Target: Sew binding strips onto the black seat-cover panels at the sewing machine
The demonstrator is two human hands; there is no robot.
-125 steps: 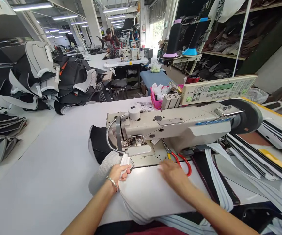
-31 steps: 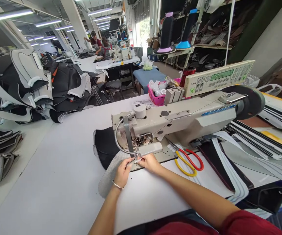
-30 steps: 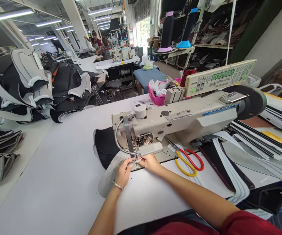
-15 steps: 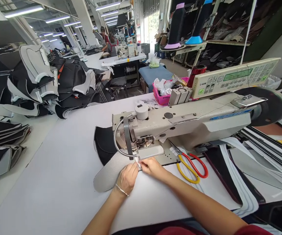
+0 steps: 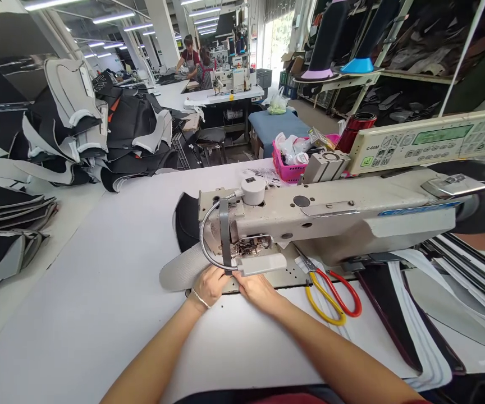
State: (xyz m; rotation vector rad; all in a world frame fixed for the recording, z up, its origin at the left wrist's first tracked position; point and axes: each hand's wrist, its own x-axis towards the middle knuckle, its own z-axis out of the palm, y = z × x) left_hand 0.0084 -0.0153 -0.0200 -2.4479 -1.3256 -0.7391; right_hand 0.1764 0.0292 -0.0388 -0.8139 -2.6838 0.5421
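Note:
A beige industrial sewing machine (image 5: 330, 216) stands on the white table (image 5: 99, 269). Under its needle end lies a grey mesh fabric piece (image 5: 179, 272) joined to a black piece (image 5: 186, 221). My left hand (image 5: 209, 285), with a bracelet at the wrist, rests on the grey fabric just below the needle area, fingers curled. Beside it, my right hand (image 5: 256, 287) presses flat by the presser foot under the small white lamp (image 5: 261, 264). What the fingertips pinch is hidden by the lamp.
Red- and yellow-handled scissors (image 5: 330, 294) lie right of my hands. Dark and white striped strips (image 5: 411, 331) lie at the right. Stacks of black and grey cut pieces (image 5: 69, 129) fill the left. A pink basket (image 5: 287, 168) sits behind the machine. Two people work at a far table (image 5: 225, 95).
Both hands have moved up closer under the machine head. The grey fabric has slid further under the needle. The camera has leaned in towards the machine.

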